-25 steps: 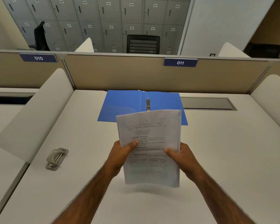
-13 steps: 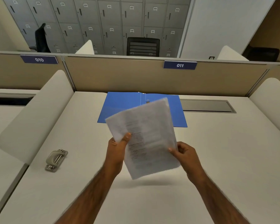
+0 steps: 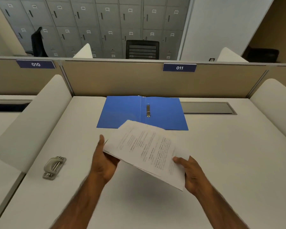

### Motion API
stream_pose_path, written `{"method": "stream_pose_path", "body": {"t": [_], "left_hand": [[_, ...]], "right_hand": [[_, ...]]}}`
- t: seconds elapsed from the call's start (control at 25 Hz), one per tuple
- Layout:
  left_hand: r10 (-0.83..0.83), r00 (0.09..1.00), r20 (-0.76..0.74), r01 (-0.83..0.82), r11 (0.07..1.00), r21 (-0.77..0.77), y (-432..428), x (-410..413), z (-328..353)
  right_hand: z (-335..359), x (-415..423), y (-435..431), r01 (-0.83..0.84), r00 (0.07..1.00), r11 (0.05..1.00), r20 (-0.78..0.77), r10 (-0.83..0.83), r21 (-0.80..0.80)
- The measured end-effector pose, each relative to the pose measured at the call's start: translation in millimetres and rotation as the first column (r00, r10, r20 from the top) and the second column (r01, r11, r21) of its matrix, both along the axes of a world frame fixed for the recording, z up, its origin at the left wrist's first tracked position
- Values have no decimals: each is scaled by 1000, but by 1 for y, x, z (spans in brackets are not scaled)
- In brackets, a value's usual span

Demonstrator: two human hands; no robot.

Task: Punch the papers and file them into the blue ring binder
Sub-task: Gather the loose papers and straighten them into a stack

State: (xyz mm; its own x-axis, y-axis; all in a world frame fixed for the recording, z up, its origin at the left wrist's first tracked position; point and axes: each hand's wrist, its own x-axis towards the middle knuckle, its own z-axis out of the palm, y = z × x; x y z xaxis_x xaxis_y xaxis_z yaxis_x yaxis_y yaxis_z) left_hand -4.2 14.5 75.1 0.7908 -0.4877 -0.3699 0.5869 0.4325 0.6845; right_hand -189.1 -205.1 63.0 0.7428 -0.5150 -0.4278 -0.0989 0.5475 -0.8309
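Note:
A thin stack of printed white papers (image 3: 147, 149) hangs above the white desk, turned sideways and tilted. My left hand (image 3: 104, 161) grips its left edge and my right hand (image 3: 191, 173) grips its lower right corner. Behind the papers the blue ring binder (image 3: 122, 111) lies open and flat, its metal ring mechanism (image 3: 148, 110) showing in the middle. The papers' far corner covers a bit of the binder's near edge. A grey hole punch (image 3: 54, 167) rests on the desk to the left of my hands.
A beige partition (image 3: 122, 78) with labels 010 and 011 closes the desk's far side. White curved side dividers (image 3: 33, 119) stand left and right. A grey cable hatch (image 3: 208, 107) sits in the desk right of the binder.
The papers have turned from upright facing me to sideways and nearly flat, rotating counterclockwise. Both hands shifted with them, the left dropping under the left edge.

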Motion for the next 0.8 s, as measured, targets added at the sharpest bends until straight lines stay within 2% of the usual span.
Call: {"method": "stream_pose_path", "body": {"t": [0.04,0.12,0.2,0.32,0.4,0.48,0.56,0.64,0.68,0.8], "left_hand": [[-98,994,-57,102,992,69,13,14,-10],[-328,939,-104,344,905,252,29,24,-33],[-454,886,-94,454,807,377,30,20,-55],[-502,859,-101,497,769,402,25,11,-68],[-556,826,-88,517,687,510,24,6,-74],[-588,808,-43,442,556,704,22,0,-88],[-567,822,57,282,492,824,15,-6,-91],[-563,803,196,132,489,862,8,-10,-79],[-546,790,278,60,521,852,7,-11,-71],[-362,823,439,-5,767,642,9,-12,-38]], "right_hand": [[-3,-7,-7,-55,996,998,-70,55,0],[-10,-17,-15,-156,969,988,-194,156,16],[-14,-19,-21,-195,946,981,-265,188,2],[-19,-16,-28,-179,932,982,-308,190,64],[-28,-18,-28,-182,898,973,-379,223,141],[-44,-19,-23,-181,854,972,-466,232,151],[-55,-16,-17,-172,829,980,-522,199,101],[-54,-11,-12,-191,847,981,-509,151,-26],[-50,-8,-11,-200,876,974,-464,128,-108],[-32,-1,-10,-61,973,941,-228,-18,-332]]}}
